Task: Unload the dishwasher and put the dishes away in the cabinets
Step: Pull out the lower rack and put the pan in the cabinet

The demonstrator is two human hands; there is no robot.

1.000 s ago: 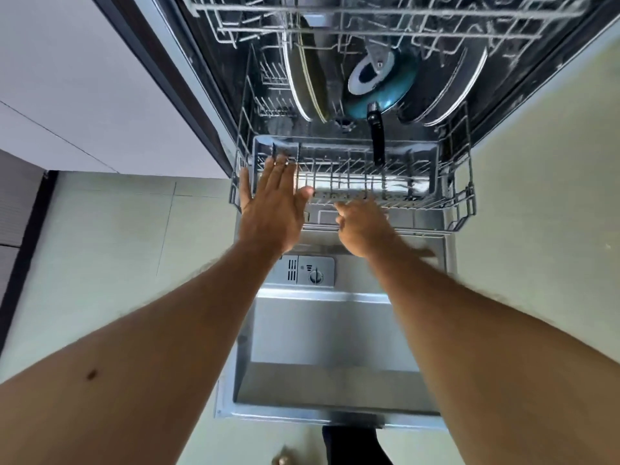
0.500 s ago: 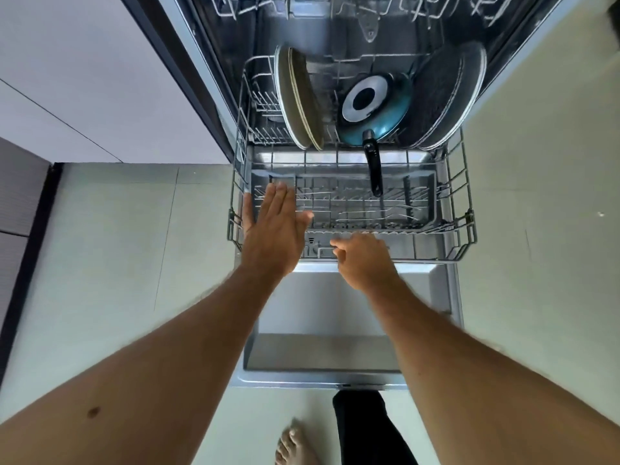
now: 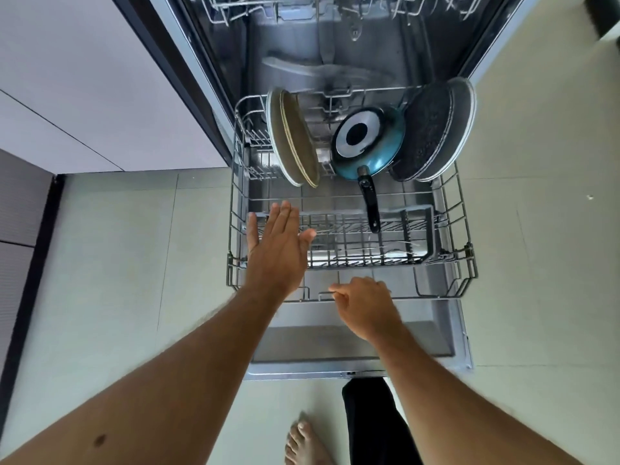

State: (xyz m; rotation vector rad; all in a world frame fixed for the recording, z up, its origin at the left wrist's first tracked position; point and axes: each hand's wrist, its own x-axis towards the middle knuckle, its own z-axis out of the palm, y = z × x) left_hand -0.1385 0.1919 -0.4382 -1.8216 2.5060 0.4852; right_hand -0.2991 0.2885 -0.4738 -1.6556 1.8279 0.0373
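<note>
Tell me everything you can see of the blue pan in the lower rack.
The blue pan stands on edge at the back of the lower rack, its underside facing the camera: a teal, glossy body, a silvery base disc with a dark centre. Its black handle points toward the person. It sits between beige plates and dark speckled plates. Neither hand touches it.

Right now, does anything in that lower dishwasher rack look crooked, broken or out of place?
Nothing looks broken or spilled. The one oddity: the teal pan stands on edge, base toward the camera, its black handle jutting forward over the cutlery basket. The plates lean rather than stand straight.
</note>
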